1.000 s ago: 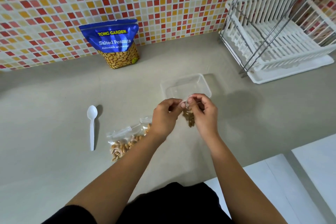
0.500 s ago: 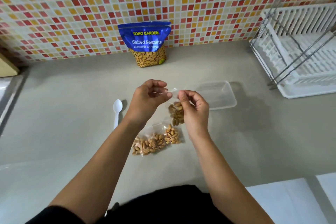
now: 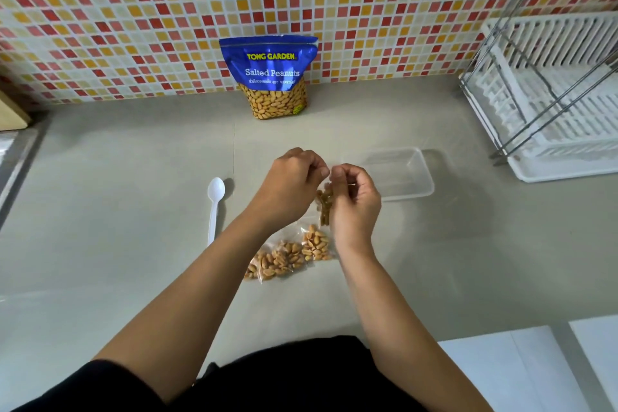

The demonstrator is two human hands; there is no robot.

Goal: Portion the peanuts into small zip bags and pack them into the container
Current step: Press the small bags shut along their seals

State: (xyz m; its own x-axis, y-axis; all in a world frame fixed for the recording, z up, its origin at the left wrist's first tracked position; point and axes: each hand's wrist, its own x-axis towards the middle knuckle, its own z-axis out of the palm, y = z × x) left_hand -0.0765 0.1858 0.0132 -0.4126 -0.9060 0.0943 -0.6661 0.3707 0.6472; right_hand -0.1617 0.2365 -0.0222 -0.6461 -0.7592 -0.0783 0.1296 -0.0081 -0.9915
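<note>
Sealing, it seems: left hand [image 3: 291,184] and right hand [image 3: 354,201] both pinch the zip bag [image 3: 325,206] at its top, beside the container [image 3: 406,174]. Run the pinch along the whole strip, bag kept upright.

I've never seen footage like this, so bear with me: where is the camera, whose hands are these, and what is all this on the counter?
There is no machine here. A person wears a wide-angle camera on the head, looking forward and down, so the hands you see are their own. That is the only view.

The left hand and the right hand both pinch the top of a small zip bag with peanuts in it, held above the counter. Just below it lie the filled bags.

To the left lies a white plastic spoon. To the right stands a clear container, with nothing visible in it. At the back, a blue pouch of salted peanuts stands against the tiled wall. A white dish rack sits at the far right.
</note>
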